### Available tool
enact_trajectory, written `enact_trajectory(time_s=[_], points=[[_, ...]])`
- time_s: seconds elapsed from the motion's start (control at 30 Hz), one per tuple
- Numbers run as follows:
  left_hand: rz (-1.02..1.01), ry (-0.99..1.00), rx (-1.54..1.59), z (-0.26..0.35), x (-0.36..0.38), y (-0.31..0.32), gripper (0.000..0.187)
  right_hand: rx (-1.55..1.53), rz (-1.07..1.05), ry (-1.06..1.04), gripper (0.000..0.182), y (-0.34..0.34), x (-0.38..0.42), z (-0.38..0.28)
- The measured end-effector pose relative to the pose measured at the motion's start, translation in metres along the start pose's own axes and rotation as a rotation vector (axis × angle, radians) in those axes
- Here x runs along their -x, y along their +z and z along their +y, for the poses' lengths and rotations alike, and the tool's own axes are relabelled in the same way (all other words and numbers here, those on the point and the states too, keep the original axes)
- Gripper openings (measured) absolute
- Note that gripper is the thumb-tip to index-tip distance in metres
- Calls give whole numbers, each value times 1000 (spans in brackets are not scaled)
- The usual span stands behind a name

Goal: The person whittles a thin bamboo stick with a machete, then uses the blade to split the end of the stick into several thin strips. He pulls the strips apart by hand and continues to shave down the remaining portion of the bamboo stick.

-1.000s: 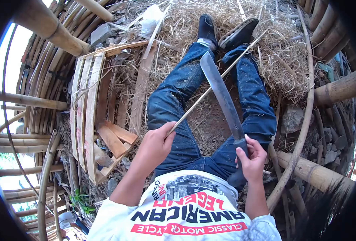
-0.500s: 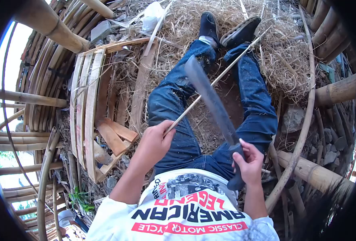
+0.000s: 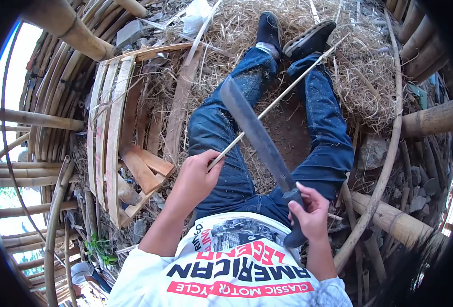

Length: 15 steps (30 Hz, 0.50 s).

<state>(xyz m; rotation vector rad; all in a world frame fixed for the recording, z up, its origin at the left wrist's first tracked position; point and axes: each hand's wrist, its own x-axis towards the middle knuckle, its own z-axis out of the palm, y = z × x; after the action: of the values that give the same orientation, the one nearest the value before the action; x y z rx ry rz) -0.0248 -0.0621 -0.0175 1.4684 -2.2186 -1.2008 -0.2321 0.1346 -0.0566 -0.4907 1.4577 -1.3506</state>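
My left hand [image 3: 198, 174] is closed around the near end of a long, thin bamboo strip [image 3: 284, 94], which slants away over my legs toward my feet. My right hand [image 3: 311, 209] grips the black handle of a machete [image 3: 259, 134]. The broad dark blade points up and to the left and crosses over the strip near its middle, the tip lying beyond it. The handle's rounded butt hangs below my right hand, close to my white printed shirt [image 3: 247, 266]. My outstretched legs in jeans [image 3: 218, 130] lie under both things.
A slatted wooden crate [image 3: 116, 138] with loose wood pieces [image 3: 147, 169] stands on my left. Fibrous shavings [image 3: 364, 77] cover the ground around my shoes. Bamboo poles [image 3: 395, 217] and stones [image 3: 420, 189] lie on my right; a bamboo wall [image 3: 37, 120] rises on the left.
My right hand and the machete have shifted left and slightly down, so the blade crosses the strip closer to my left hand. The strip stays in my left hand, nearly unmoved.
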Motion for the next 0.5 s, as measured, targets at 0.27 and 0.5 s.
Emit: enact_trajectory(time_s=[0.27,0.5], points=[[-16,-93,-14,2,1,-5,18,18,-5,-41,46,12,8,3],[3,-57,19,-3,3,-6,15,33,64,-10,45,15,4,0]])
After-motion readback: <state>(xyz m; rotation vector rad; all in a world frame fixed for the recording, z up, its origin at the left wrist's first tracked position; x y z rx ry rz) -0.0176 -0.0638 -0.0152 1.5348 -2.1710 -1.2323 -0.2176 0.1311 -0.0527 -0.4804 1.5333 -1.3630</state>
